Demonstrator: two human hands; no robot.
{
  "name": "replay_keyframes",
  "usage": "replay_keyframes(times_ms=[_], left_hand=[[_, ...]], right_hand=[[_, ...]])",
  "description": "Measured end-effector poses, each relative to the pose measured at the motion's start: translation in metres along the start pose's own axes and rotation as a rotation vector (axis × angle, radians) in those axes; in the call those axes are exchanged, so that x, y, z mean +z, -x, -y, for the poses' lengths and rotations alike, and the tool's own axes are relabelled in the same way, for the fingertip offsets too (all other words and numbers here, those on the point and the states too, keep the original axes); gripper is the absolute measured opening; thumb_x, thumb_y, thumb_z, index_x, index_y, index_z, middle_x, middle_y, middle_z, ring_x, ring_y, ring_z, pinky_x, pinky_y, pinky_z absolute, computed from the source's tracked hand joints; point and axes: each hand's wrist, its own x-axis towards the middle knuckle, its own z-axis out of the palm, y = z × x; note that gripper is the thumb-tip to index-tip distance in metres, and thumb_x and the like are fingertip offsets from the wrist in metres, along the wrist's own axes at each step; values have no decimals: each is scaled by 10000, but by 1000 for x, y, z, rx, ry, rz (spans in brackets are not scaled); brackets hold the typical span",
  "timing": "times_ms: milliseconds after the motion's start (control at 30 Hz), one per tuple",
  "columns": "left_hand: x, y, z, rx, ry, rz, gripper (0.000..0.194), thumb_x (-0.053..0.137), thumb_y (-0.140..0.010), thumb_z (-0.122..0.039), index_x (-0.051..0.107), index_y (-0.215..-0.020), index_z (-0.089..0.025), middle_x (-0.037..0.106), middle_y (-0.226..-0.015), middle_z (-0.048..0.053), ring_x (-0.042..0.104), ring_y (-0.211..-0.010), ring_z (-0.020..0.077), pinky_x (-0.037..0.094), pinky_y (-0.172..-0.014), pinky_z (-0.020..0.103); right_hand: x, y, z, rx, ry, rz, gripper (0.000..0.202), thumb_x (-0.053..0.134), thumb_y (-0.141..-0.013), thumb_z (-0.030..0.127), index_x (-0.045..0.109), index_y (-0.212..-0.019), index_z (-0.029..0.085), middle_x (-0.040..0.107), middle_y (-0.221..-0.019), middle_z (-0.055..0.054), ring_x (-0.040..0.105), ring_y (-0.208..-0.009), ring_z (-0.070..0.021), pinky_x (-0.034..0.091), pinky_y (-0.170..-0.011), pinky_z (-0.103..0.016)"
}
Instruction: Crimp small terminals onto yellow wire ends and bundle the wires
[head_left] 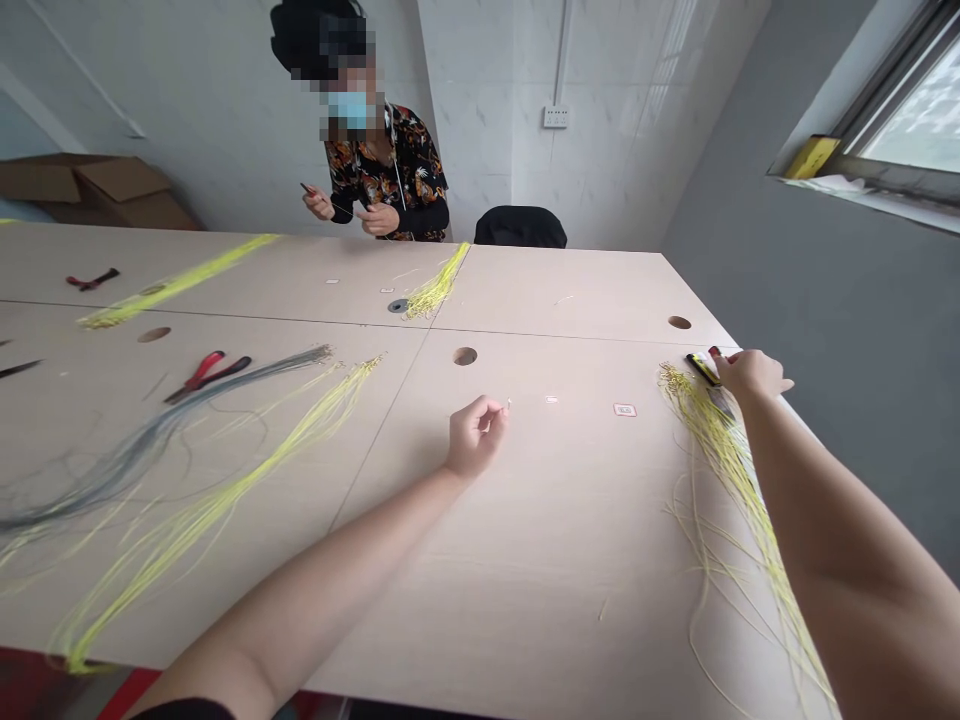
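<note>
My left hand [476,437] is closed in a pinch above the middle of the table. A tiny pale tip [509,402] sticks out from its fingertips; what it belongs to is too small to tell. At the far right edge my right hand [750,378] has its fingers curled round a small object with a red end, mostly hidden by the fingers. Touching or close beside these fingers lies a black and yellow tool [703,370], its kind unclear. Below it, a bundle of yellow cords [712,430] with looped ends runs down along the table edge, partly behind my right forearm.
On the left lie yellow cords [255,480], grey cords [150,440] and red-handled pliers [206,375]. The table [540,560] has round holes [465,356] and a small label [624,410]. Across it, a masked person [390,170] works with both hands.
</note>
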Motion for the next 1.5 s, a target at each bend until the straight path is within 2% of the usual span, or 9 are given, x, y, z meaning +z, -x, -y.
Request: replay_keyframes(times_ms=[133,300,467,633,700,800,1033,1267,1500], left_hand=[[1,0,1,-17,5,7,320,548,-834,-374,427,-597,-196,327,-490,-62,291,-448,72,255,-432,205],[2,0,3,-24,15,17,316,543,-832,-380,432,-601,-195,340,-496,-61,300,-453,72,266,-441,207],[2,1,1,-17,26,14,309,545,-830,-373,425,-606,-197,333,-496,-63,292,-456,73,262,-446,211],[1,2,-1,-16,23,22,324,552,-826,-398,422,-603,-200,338,-489,-62,303,-459,77,281,-457,213],[1,3,-1,-11,34,24,313,556,-824,-386,429,-606,-201,345,-487,-62,311,-458,78,285,-456,214],[2,4,0,9,57,18,292,554,-830,-366,446,-614,-201,359,-486,-63,320,-455,77,286,-452,216],[1,4,-4,51,99,17,317,578,-835,-378,451,-609,-196,386,-498,-61,326,-444,67,274,-441,220],[2,5,-2,73,79,15,321,562,-845,-382,450,-609,-196,377,-495,-60,313,-445,68,277,-442,226],[1,6,0,156,75,-3,273,542,-861,-293,447,-626,-191,383,-495,-67,310,-433,59,287,-441,201]], right_hand=[[-9,10,8,-77,-390,-7,291,550,-866,335,440,-622,221,531,-715,-109,580,-859,-258,425,-753,-417],[-8,49,33,-116,-1069,350,312,712,-721,313,416,-774,231,547,-729,4,517,-601,-113,468,-610,-287],[5,115,62,-298,-1219,719,321,707,-669,296,547,-934,210,478,-705,38,457,-601,-90,415,-566,-253],[16,169,83,-319,-1257,1041,293,722,-669,321,503,-822,202,553,-714,23,322,-505,-54,274,-481,-226],[19,184,90,-301,-1270,1110,271,703,-666,294,493,-813,208,475,-583,62,249,-471,-53,209,-464,-217],[24,200,98,-241,-1230,1161,237,666,-680,287,518,-851,215,262,-456,118,150,-440,-60,124,-445,-216],[38,214,107,-229,-1245,1309,204,561,-707,397,479,-708,211,342,-491,80,158,-419,-59,144,-443,-234],[46,222,106,-365,-1228,1241,346,592,-642,231,269,-521,206,208,-498,77,160,-443,-54,119,-467,-248],[62,228,99,-605,-1075,1075,191,604,-729,305,492,-618,197,420,-547,39,412,-544,-105,316,-553,-271]])
